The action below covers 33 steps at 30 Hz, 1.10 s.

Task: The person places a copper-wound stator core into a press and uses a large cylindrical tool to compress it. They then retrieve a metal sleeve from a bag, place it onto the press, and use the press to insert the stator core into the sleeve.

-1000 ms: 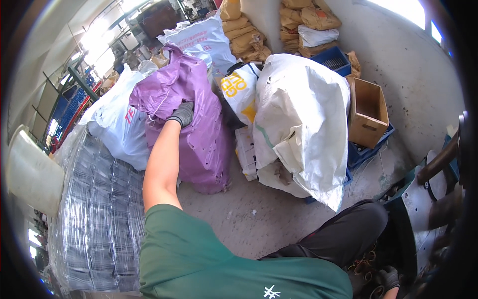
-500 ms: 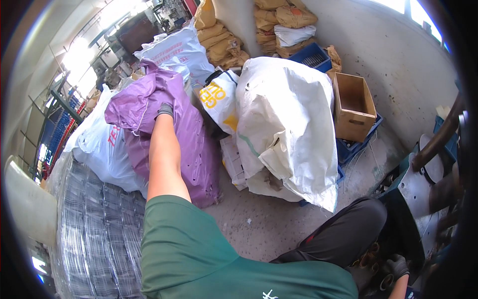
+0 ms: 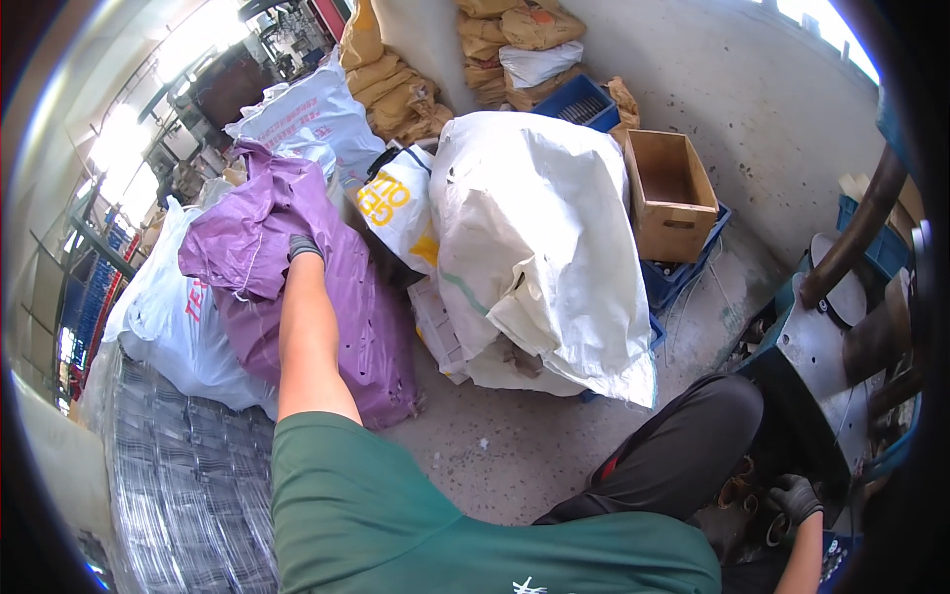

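Observation:
My left arm reaches out to a purple woven sack (image 3: 346, 327) standing at the left. My left hand (image 3: 304, 247), in a dark grey glove, is at the sack's loose upper part; its fingers are hidden, so I cannot tell their pose. Low at the right, my right hand (image 3: 797, 498), also gloved, has its fingers curled. It is beside several brownish ring-shaped parts (image 3: 734, 490), next to the dark machine edge. Whatever lies under its fingers is too small and hidden to make out.
A large white woven sack (image 3: 544, 228) stands in the middle, with a wooden box (image 3: 673, 198) on blue crates (image 3: 665, 282) beside it. Brown paper sacks (image 3: 396, 94) are stacked behind. Plastic-wrapped goods (image 3: 188, 455) stand at the left, a machine (image 3: 816, 366) at the right.
The view has turned slightly right, so the sacks and box sit further left in the picture. My left hand stays at the purple sack; my right hand stays by the ring-shaped parts.

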Available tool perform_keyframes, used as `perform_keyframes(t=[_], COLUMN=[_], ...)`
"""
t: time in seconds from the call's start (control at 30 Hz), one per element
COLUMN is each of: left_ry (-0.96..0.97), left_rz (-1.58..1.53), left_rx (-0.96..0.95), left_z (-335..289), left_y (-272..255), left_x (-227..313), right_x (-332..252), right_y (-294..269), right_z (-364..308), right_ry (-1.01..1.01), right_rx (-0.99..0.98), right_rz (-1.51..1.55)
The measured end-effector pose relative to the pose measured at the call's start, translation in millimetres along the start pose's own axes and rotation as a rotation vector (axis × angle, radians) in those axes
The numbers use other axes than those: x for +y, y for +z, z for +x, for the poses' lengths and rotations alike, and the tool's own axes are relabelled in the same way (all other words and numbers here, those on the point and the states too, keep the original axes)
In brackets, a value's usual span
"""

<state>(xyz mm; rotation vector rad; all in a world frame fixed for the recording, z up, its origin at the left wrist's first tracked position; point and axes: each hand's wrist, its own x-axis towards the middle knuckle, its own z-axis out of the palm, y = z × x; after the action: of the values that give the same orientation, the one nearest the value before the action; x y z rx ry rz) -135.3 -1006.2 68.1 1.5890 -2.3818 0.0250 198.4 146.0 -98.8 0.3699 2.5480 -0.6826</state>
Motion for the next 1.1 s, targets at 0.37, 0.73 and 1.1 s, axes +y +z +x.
perform_keyframes(t=[0.37,0.73,1.1], left_ry=[-0.122,1.042,0.708], left_rz=[-0.044,0.513,0.287], left_rx=[-0.06,-0.057,0.033], left_z=[25.7,-66.7,-170.5], left_y=[38.7,-117.2,-261.0], left_x=[-54.0,-118.9,-182.7], right_x=[-8.3,-6.9,-48.2], right_y=[1.7,-2.8,-16.9], right_z=[-16.0,3.7,-21.7], right_ry=[-0.02,-0.215,-0.284], right_rx=[0.019,0.02,-0.054], right_rz=[0.103,0.043,0.151])
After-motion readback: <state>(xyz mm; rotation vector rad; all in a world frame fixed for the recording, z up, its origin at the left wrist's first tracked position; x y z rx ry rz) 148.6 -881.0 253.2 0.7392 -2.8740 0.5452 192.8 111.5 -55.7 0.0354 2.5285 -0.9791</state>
